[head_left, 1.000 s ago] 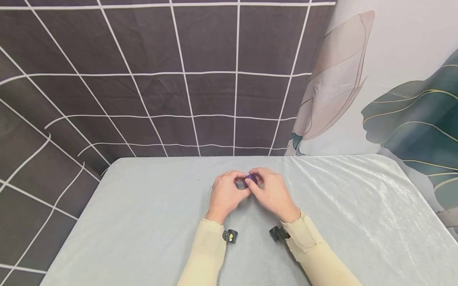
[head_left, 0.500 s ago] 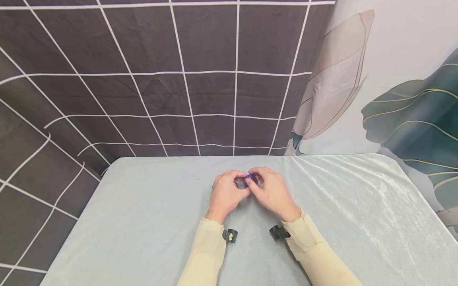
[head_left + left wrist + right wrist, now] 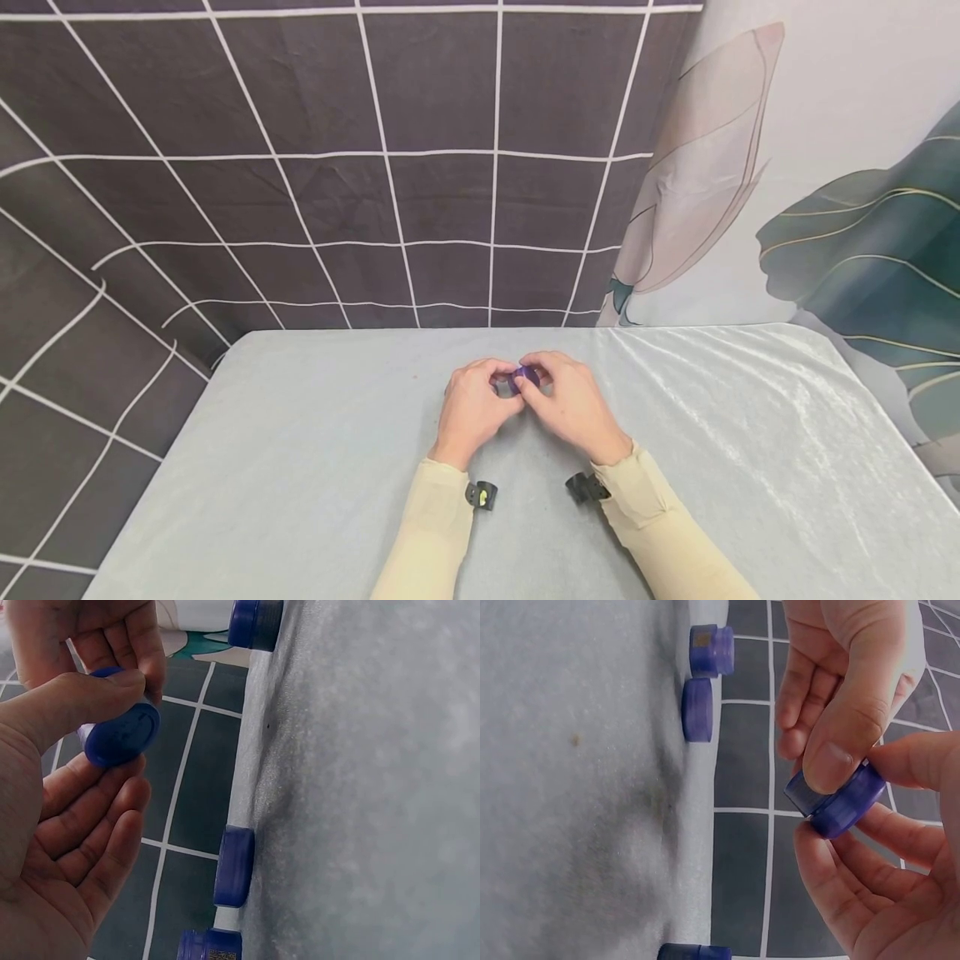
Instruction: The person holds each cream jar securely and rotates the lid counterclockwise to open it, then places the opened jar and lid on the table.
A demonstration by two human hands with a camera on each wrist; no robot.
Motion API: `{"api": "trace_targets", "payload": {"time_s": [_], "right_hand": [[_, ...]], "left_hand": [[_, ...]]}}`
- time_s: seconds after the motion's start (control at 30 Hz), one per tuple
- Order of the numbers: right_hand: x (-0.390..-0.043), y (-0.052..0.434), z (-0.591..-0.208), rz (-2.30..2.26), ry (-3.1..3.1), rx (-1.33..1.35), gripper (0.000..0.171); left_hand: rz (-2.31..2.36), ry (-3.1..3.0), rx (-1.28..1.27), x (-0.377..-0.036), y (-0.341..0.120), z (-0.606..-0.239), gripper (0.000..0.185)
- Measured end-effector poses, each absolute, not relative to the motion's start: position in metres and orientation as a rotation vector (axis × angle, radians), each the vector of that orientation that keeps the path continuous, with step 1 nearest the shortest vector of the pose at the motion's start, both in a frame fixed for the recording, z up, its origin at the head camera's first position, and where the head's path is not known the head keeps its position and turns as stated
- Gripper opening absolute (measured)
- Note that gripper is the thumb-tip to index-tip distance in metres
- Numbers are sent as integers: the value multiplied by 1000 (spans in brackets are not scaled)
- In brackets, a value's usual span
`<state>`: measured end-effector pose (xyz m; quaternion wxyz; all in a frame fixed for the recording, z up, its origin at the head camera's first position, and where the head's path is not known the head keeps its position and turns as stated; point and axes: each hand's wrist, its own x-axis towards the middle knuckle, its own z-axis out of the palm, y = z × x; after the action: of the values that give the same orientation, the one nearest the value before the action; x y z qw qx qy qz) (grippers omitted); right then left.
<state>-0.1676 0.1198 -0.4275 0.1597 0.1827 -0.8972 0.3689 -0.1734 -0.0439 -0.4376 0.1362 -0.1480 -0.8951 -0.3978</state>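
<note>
Head view: both hands hid most of the small blue-purple cap (image 3: 527,377); only a sliver showed between them, held just above the desk (image 3: 300,467) near its middle. Left hand (image 3: 474,408) and right hand (image 3: 572,405) met around it, fingers curled. Right wrist view showed it best: round translucent plastic cap (image 3: 838,801), smooth wall, with a darker ribbed part at one end, pinched between the left thumb and the right hand's fingers (image 3: 900,832). Couldn't tell if that was one piece or two. In the left wrist view its flat face (image 3: 120,733) carried embossed marks, unreadable.

Desk covering was pale grey, velvety, slightly shiny. On it beyond the hands: one loose blue cap (image 3: 234,865), and two darker blue threaded pieces (image 3: 256,622) (image 3: 211,946), both cut off by frame edges. Backdrop: dark fabric with a white grid (image 3: 375,167); leaf-print cloth (image 3: 825,208) to the right.
</note>
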Motion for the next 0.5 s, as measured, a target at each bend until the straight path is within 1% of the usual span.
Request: {"api": "trace_targets", "payload": {"time_s": [0.5], "right_hand": [[-168, 123, -426, 1084, -2565, 593, 24]], "left_hand": [[-1158, -2589, -426, -173, -45, -438, 31]]}}
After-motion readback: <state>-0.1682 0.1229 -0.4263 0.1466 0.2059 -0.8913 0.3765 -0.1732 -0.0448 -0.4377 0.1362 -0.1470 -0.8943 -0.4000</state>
